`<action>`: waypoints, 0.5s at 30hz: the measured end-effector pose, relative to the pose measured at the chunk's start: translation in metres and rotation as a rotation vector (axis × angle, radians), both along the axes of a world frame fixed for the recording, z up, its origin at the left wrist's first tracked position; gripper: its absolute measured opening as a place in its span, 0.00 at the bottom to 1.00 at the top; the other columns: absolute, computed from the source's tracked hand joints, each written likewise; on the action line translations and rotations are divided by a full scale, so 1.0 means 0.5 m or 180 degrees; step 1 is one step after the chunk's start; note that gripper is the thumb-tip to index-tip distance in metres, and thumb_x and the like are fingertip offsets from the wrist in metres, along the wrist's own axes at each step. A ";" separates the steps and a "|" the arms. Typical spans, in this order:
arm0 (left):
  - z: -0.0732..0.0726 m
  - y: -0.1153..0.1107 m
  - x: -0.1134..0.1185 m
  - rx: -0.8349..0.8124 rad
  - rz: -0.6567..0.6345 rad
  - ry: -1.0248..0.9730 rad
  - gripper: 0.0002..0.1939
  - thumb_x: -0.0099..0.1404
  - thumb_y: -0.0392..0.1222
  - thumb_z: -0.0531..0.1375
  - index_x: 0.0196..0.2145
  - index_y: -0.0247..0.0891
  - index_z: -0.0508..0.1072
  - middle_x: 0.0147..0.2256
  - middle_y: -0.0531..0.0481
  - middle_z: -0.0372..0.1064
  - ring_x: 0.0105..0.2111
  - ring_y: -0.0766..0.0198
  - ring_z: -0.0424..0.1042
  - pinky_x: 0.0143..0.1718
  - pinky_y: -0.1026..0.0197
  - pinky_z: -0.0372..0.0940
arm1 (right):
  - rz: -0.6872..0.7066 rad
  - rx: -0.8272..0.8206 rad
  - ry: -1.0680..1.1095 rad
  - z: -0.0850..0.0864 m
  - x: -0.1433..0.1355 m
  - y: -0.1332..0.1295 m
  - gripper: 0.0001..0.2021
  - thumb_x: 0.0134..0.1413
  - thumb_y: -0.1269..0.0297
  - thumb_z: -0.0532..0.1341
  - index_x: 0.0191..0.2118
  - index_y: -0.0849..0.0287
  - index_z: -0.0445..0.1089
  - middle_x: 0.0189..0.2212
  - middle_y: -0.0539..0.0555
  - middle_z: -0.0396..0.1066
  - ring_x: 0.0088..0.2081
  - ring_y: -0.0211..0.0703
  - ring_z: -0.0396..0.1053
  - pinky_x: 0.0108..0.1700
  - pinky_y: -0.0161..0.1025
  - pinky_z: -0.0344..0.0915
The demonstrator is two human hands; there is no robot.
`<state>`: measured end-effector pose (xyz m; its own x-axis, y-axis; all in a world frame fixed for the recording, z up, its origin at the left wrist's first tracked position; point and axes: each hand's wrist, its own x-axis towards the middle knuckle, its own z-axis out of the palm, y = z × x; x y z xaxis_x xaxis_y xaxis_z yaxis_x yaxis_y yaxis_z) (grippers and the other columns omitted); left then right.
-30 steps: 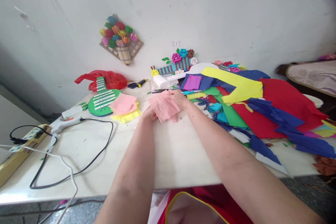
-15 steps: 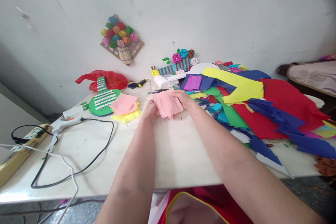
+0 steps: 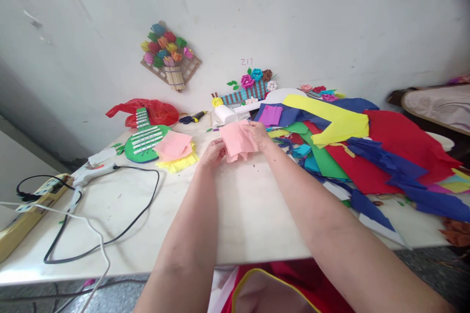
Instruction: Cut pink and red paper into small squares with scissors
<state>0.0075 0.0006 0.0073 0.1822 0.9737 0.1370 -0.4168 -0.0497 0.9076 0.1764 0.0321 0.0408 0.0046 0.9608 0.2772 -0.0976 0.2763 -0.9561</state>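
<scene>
The pink sheets (image 3: 239,140) were located at the centre of the frame, above the bench (image 3: 257,215). The right hand (image 3: 259,136) gripped their upper right part between thumb and fingers, and the lower edge hung loose. The left hand (image 3: 213,154) was positioned at their left edge with its fingers curled; whether it gripped the edge could not be told. Both forearms entered from the bottom of the frame.

At left of centre, a pink stack (image 3: 172,144) lay partly over the yellow sheets (image 3: 178,163) and overlapped the right side of the green guitar (image 3: 132,149). The red bag (image 3: 161,113) lay behind the guitar. At the left of the frame, the glue gun (image 3: 97,172) rested near the power strip (image 3: 38,205). The white roll (image 3: 225,114) lay behind the pink sheets. At right, the yellow cutout (image 3: 340,124) lay partly over the red sheet (image 3: 400,149), and the blue strips (image 3: 385,159) crossed the red sheet.
</scene>
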 end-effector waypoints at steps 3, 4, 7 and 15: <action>-0.002 0.000 0.007 -0.0152 0.0068 -0.0002 0.06 0.45 0.33 0.66 0.25 0.33 0.75 0.26 0.44 0.75 0.32 0.56 0.76 0.33 0.61 0.68 | -0.0018 0.0168 -0.0259 0.004 0.000 -0.003 0.11 0.37 0.62 0.60 0.15 0.58 0.58 0.15 0.43 0.50 0.23 0.33 0.51 0.26 0.34 0.48; -0.004 0.001 0.009 -0.0209 0.0102 -0.0001 0.07 0.44 0.33 0.66 0.25 0.34 0.75 0.26 0.44 0.75 0.33 0.55 0.76 0.34 0.60 0.69 | 0.0006 0.0229 -0.0337 0.005 0.000 -0.003 0.12 0.37 0.62 0.60 0.15 0.58 0.57 0.15 0.44 0.48 0.23 0.33 0.49 0.26 0.34 0.47; -0.010 0.004 0.017 -0.0236 0.0296 -0.0016 0.10 0.42 0.33 0.68 0.27 0.34 0.76 0.29 0.43 0.76 0.34 0.54 0.76 0.37 0.57 0.69 | 0.0079 0.0424 -0.0532 0.004 -0.004 -0.002 0.15 0.38 0.60 0.60 0.14 0.57 0.52 0.15 0.44 0.45 0.23 0.33 0.46 0.26 0.35 0.44; 0.001 0.012 0.002 0.0115 0.1164 -0.0451 0.11 0.45 0.41 0.70 0.26 0.34 0.76 0.25 0.47 0.74 0.28 0.60 0.74 0.32 0.63 0.67 | 0.0029 0.0308 -0.0568 -0.016 -0.003 0.015 0.12 0.39 0.60 0.60 0.16 0.57 0.59 0.16 0.45 0.53 0.26 0.37 0.54 0.29 0.35 0.52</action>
